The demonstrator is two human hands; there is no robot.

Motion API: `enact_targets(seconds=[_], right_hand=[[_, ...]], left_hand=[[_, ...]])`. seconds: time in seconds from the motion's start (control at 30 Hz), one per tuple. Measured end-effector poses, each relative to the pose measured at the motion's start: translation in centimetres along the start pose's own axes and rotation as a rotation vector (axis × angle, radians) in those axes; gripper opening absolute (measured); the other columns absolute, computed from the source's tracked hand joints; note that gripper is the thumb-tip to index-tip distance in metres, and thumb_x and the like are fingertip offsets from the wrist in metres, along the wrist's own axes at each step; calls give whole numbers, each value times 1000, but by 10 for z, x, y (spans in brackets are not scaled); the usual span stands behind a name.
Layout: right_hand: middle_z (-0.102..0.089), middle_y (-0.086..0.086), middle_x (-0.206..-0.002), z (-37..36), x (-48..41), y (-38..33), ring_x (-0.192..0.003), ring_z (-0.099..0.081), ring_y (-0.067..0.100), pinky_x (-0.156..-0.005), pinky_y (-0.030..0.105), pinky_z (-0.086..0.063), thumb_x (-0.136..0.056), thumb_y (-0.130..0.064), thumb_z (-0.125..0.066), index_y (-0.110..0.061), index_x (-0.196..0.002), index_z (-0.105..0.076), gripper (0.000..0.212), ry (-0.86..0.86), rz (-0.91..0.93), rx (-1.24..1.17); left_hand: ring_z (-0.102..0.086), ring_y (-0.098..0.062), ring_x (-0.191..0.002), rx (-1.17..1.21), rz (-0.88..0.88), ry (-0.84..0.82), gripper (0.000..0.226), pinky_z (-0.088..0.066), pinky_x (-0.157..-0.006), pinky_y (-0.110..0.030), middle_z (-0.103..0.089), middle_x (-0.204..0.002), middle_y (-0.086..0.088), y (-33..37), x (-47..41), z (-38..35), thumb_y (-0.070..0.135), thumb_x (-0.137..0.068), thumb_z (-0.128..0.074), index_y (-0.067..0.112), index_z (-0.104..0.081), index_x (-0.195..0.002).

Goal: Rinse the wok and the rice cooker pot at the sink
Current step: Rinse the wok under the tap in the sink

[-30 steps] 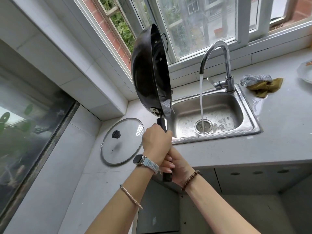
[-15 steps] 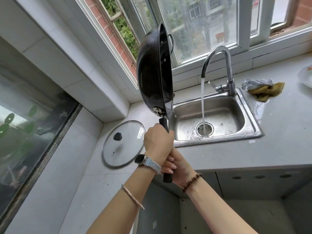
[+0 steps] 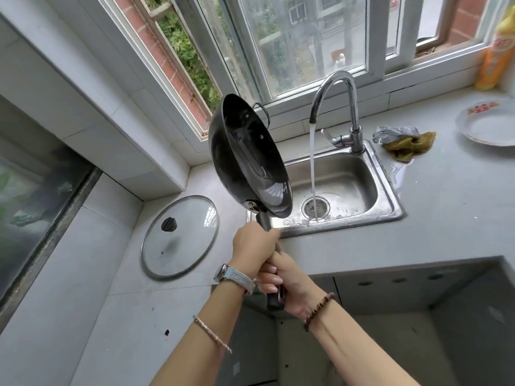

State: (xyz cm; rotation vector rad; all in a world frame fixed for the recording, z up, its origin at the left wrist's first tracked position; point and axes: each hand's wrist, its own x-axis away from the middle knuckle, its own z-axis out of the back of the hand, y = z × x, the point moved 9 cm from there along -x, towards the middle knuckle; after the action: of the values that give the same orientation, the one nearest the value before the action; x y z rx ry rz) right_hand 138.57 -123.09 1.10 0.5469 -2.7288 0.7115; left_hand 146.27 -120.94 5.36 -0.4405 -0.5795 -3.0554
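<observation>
**Left grip** (image 3: 255,243): your fingers are wrapped round the wok handle (image 3: 263,220), high up, just under the pan.

**Right grip** (image 3: 288,280): wrapped round the same handle lower down, near its butt end. Both grips are clamped on it; neither is free.

**Wok** (image 3: 248,162): black, held aloft and steeply tilted, far rim up toward the window.
- Change: a second ago it stood almost edge-on to you. Now you have rolled it so the glossy inside faces you and the water stream (image 3: 312,162).
- Its low edge hangs over the left part of the sink (image 3: 348,225).
- It is beside the stream, not in it.

**Faucet** (image 3: 354,107): running straight into the drain.

**Reading:** this looks like tipping the wok out over the basin, so its rinse is probably near its end.

**Rice cooker pot:** not in view; that half of the task seems still to do.

**Surface** (image 3: 446,232):
- Glass lid (image 3: 178,235) lying flat, left of the sink.
- Scouring pad and cloth (image 3: 404,140) just right of the faucet.
- Plate (image 3: 490,126) farther right.
</observation>
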Motion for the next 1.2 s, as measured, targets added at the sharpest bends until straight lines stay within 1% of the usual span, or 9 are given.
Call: enact_targets(seconds=[0.1,0.2,0.33,0.5,0.73,0.87,1.03,1.1,1.2], right_hand=[[-29,-6,-47,11,3,4,-31,-25,1,-30,14,-24,-99,-10,-43,-17,-77,-39,24,32,-15,-14],[-29,-6,-47,17,3,11,-32,-25,1,-31,14,-26,-98,-9,-43,-18,-71,-36,30,56,-35,-50],[-30,-6,-49,23,3,12,-33,-26,1,-31,14,-27,-97,-6,-42,-18,-72,-35,29,103,-33,-89],[-32,-4,-50,29,7,0,-34,-28,2,-32,15,-28,-96,-3,-42,-19,-77,-37,26,155,-6,-88],[-33,-3,-54,25,23,-15,-34,-30,2,-32,15,-29,-96,-5,-44,-15,-71,-38,27,194,18,-197],[-33,-2,-54,25,32,-20,-34,-30,3,-32,15,-29,-96,-3,-44,-15,-70,-39,29,217,38,-203],[-34,-2,-53,26,40,-21,-34,-31,3,-32,16,-31,-94,-1,-44,-15,-76,-38,24,238,42,-201],[-35,-2,-53,23,44,-23,-34,-32,3,-32,17,-32,-93,-1,-44,-15,-76,-38,23,248,46,-188],[-36,-1,-54,18,52,-25,-35,-33,4,-33,17,-33,-91,1,-45,-14,-80,-39,20,268,54,-153]], left_hand=[[-62,-27,-79,49,23,-50,27,-45,-64,-30,-67,-77,-8,-7,-2,-15,28,-87,-55,5,-62,-74],[-68,-26,-82,104,40,-118,29,-54,-75,-35,-74,-80,-10,-12,-1,-27,26,-84,-55,3,-70,-78],[-69,-27,-85,142,45,-194,48,-55,-81,-38,-74,-82,-11,-9,-1,-38,39,-64,-46,3,-74,-78],[-70,-29,-84,216,51,-247,52,-56,-82,-43,-74,-82,-12,-5,-11,-52,40,-56,-48,2,-72,-82],[-71,-34,-87,308,28,-330,57,-55,-82,-49,-74,-84,-17,17,-6,-57,39,-54,-53,-4,-70,-86],[-71,-33,-90,314,37,-352,57,-56,-82,-47,-74,-86,-19,24,3,-59,37,-53,-54,-7,-70,-87],[-69,-35,-92,310,48,-379,59,-54,-82,-46,-74,-91,-20,27,8,-61,37,-52,-55,-8,-69,-88],[-68,-33,-78,312,48,-392,54,-53,-71,-41,-73,-90,-21,29,14,-58,37,-54,-56,-8,-68,-82],[-46,-16,-44,328,44,-444,24,-35,-47,-22,-61,-67,-11,31,22,-55,30,-73,-62,6,-57,-71]])
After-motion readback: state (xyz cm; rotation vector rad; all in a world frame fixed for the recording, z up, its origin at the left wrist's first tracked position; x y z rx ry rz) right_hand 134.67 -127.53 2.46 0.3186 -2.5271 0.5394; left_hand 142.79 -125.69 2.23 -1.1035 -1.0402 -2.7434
